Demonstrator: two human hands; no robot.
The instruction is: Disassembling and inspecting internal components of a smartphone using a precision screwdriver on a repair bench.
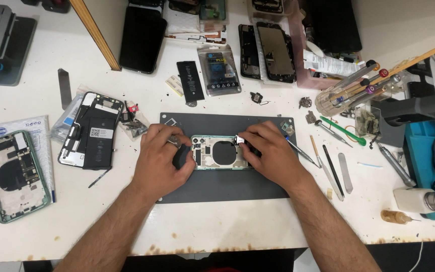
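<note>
Mat point(227, 189) front bare; tools point(328, 166) crowd right, phones point(89, 133) left.

Left hand point(163, 158) and right hand point(270, 151) grip an opened phone housing point(221, 151) on a dark mat point(227, 184).

Both ends of the opened phone shell point(222, 151) vanish under the left hand point(162, 161) and right hand point(273, 153); whatever the right fingers point(245, 136) pinch is too small to tell, and the counter's point(227, 226) top-edge phones are cut off
</note>
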